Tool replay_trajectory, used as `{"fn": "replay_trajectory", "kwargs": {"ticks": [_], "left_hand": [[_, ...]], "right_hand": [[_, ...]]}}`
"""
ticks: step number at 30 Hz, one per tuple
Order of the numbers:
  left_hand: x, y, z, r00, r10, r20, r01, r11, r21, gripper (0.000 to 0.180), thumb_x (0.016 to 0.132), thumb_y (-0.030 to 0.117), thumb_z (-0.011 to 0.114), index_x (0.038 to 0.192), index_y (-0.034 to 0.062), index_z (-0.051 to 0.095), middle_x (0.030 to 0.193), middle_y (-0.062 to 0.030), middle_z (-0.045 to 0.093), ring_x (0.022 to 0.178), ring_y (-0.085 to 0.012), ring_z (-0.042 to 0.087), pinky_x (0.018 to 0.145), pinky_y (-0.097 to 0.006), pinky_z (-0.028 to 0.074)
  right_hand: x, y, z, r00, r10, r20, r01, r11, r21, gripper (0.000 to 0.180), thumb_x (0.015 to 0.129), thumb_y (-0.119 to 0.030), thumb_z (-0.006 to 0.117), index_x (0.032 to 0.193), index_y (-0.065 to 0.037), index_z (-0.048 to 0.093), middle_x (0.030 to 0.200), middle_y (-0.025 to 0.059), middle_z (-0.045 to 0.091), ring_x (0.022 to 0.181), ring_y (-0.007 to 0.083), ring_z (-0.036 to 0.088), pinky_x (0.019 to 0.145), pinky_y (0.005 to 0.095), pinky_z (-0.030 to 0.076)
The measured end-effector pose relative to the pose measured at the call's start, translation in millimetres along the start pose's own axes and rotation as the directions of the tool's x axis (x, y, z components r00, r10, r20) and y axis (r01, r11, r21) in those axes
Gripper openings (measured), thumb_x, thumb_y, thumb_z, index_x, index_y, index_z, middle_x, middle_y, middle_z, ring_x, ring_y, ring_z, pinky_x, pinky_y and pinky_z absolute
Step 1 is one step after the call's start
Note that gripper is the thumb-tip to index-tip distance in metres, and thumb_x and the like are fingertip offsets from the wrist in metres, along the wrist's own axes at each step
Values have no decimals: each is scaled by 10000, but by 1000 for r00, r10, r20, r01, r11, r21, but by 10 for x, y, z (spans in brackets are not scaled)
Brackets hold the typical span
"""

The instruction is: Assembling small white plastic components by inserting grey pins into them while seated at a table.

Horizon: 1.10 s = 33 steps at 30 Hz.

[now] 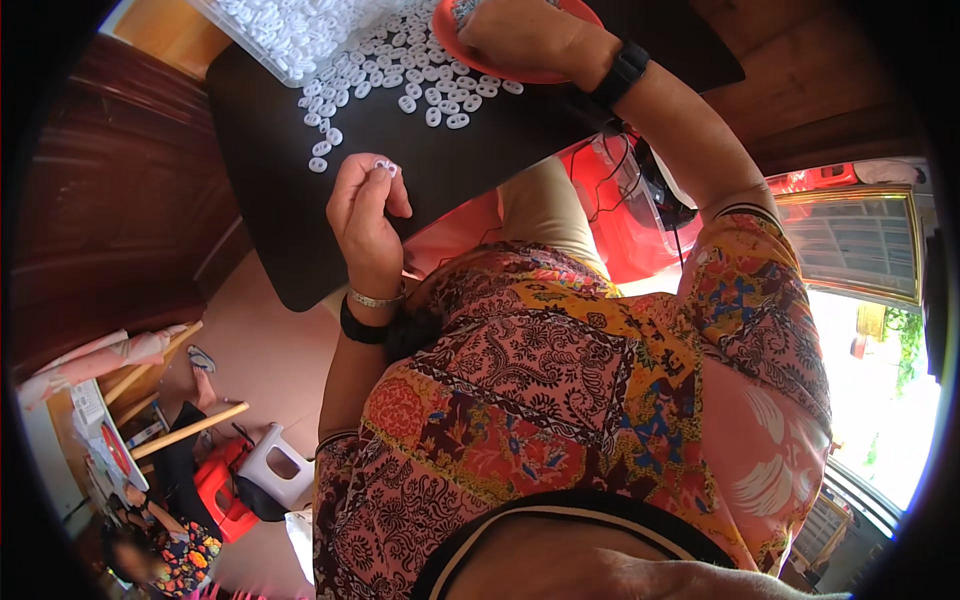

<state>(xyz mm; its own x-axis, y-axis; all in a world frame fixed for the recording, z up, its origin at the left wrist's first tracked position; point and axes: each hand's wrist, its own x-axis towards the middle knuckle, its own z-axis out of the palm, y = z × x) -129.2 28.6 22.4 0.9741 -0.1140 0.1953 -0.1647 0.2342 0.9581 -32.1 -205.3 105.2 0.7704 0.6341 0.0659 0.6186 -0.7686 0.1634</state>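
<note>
My left hand point(370, 215) is raised at the near edge of the dark table point(270, 215). Its thumb and forefinger pinch a small white oval plastic piece with two holes point(386, 167). My right hand point(520, 38) reaches into a red bowl point(590, 14) at the top of the view. The bowl holds small greyish metal-looking bits point(463, 10). The right fingers are curled down among them, and what they grip, if anything, is hidden. Many loose white plastic pieces point(433, 117) like the held one lie spread between the hands.
A clear plastic box point(297, 72) heaped with white pieces stands at the far left of the table. Red plastic containers point(625, 215) and dark cables are below the table's right side. Behind me at lower left are a white stool point(275, 470), a red stool point(222, 500) and another person point(185, 555).
</note>
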Motion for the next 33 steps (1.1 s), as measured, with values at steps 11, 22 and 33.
{"fn": "replay_trajectory", "kwargs": {"ticks": [11,22,33], "left_hand": [[-3,37,-9,1000,-9,-30,7,998,-66,141,886,107,468,809,5,526,605,-14,479,520,-80,417,503,-222,336],[6,125,-69,1000,-16,5,17,999,-27,160,921,118,429,877,-4,523,660,-26,487,547,-84,409,520,-211,343],[19,148,-29,1000,-16,-4,16,1000,-13,164,917,125,434,854,-2,517,643,-16,464,540,-79,398,509,-209,340]], "right_hand": [[-54,25,34,938,283,-200,-132,825,549,179,782,-172,599,834,-5,640,733,152,647,649,250,614,613,349,474],[65,-770,98,988,92,123,-104,-189,976,120,871,-60,578,947,14,635,808,72,667,683,179,625,643,274,497],[92,-981,237,996,79,-29,28,17,999,196,925,-212,577,873,-28,617,693,-36,532,634,39,479,575,185,410]]}}
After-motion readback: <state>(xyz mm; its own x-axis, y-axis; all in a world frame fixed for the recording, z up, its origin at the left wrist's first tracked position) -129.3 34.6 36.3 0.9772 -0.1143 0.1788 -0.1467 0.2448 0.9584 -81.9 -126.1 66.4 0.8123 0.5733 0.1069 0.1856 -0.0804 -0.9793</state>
